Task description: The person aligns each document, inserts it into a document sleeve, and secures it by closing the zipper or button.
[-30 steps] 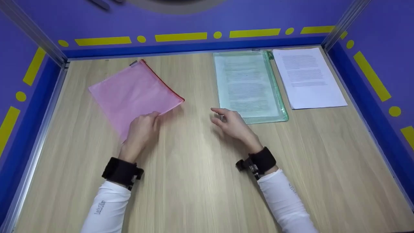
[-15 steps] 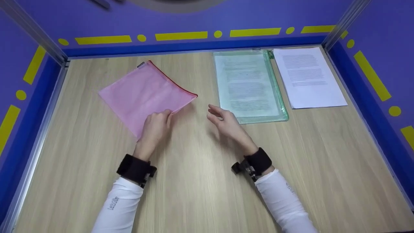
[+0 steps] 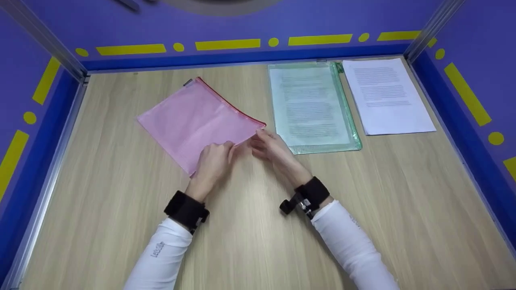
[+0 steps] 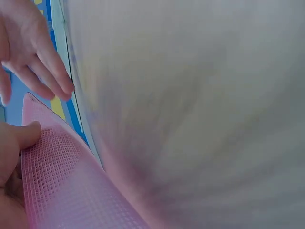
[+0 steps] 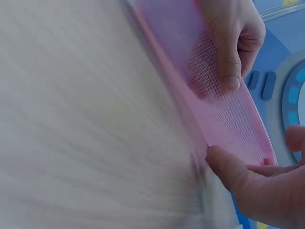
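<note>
A pink mesh zip pouch with a red zip edge lies slanted on the table, its near right side lifted. My left hand pinches that near edge, thumb on top of the mesh in the right wrist view. Its other fingers are mostly hidden behind the pouch. My right hand is at the pouch's right corner, beside the zip end. In the right wrist view the right thumb lies at the pouch's edge while another finger stands apart. The left wrist view shows the right fingers extended near the corner, not curled round it.
A green zip pouch holding printed sheets lies right of my right hand. Beyond it a stack of printed paper sits near the table's back right corner. Purple-blue panels with yellow marks enclose the wooden table at the back and sides.
My left hand has drawn the pink pouch to the right across the table. The right hand has shifted slightly left, and its fingertips now meet the pouch's corner.
</note>
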The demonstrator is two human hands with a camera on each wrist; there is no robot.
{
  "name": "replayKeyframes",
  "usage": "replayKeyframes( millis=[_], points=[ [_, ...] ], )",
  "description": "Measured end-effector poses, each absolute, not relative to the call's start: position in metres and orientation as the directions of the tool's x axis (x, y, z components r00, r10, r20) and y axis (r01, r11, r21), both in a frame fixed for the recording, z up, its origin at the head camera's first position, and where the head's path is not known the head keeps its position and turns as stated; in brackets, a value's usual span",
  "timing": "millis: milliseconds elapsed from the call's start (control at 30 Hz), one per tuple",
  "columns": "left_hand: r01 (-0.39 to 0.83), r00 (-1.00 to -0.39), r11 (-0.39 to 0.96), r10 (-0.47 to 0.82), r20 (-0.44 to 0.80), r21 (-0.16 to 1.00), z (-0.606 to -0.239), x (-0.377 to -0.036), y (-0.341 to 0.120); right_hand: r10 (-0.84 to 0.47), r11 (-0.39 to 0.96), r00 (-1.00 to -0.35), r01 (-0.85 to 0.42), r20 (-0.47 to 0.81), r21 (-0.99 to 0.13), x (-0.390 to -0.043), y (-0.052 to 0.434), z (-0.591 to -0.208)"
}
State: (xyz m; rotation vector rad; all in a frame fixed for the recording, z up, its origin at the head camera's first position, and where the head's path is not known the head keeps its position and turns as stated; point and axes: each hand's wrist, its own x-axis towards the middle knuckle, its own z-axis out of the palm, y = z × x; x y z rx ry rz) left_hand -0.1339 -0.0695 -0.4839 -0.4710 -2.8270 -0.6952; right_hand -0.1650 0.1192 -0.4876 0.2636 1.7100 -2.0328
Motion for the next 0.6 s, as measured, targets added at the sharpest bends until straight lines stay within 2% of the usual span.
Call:
replayKeyframes(
  millis=[200,400,600],
  points=[
    [0.365,-0.927,0.827,0.281,0.248,0.427,-0.487,-0.133,-0.058,-0.207,-0.281,-0.856,0.517,-0.475,-0.809,-0.175,0.113,-0.493],
    [0.379,-0.923,0.815,0.304,0.234,0.437,-0.488,-0.132,-0.053,-0.180,-0.341,-0.856,0.516,-0.485,-0.785,-0.178,0.103,-0.497],
    [0.420,-0.907,0.797,0.369,0.202,0.433,-0.488,-0.127,-0.050,-0.113,-0.345,-0.867,0.493,-0.486,-0.799,-0.177,0.096,-0.504]
  ],
)
